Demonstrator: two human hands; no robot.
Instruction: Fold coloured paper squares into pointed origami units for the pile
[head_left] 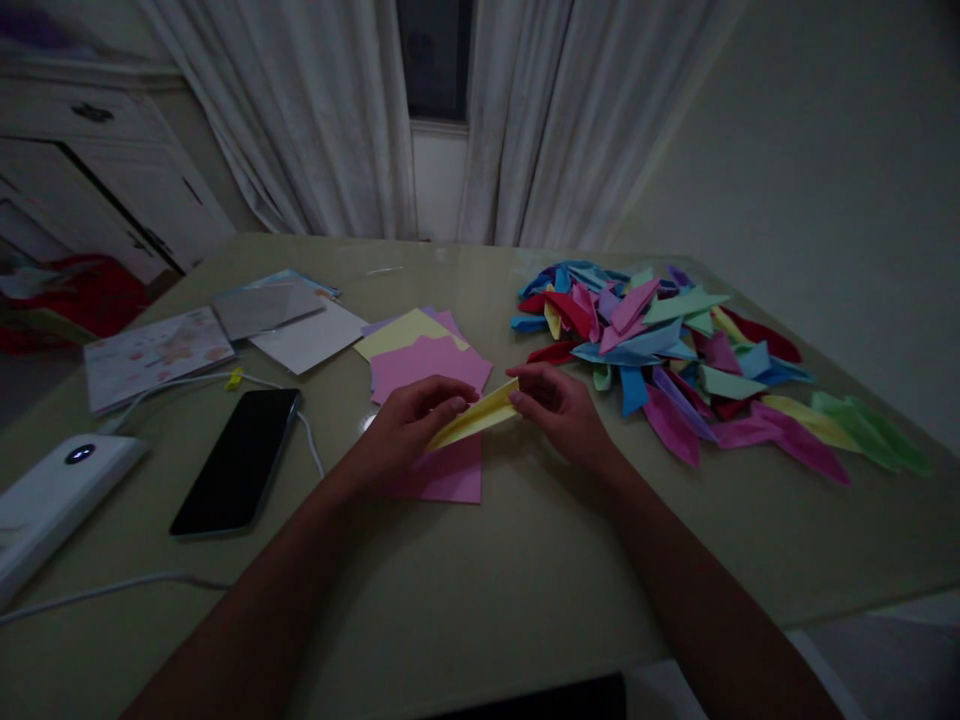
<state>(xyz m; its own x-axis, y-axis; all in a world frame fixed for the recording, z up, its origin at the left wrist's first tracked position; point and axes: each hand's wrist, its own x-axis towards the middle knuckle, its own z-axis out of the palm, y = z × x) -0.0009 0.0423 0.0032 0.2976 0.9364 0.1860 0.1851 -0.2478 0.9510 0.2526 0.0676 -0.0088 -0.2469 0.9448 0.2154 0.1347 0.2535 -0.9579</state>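
A folded strip of yellow paper (480,418) is stretched between my two hands, a little above the table. My left hand (418,418) pinches its left end between thumb and fingers. At its right end, my right hand (561,408) grips the tip the same way. Beneath and behind the left hand lie pink paper sheets (427,366), partly hidden by it, with a yellow sheet (401,333) and a purple one showing at the back of the stack. To the right spreads a heap of folded paper pieces (637,325) in many colours.
A black-screened phone (236,462) and a white power bank (64,500) lie on the left of the table (510,600), with a white cable (150,580) near them. Behind them are a floral-printed pad (160,355) and white sheets (309,333). Curtains (330,120) hang beyond the far edge.
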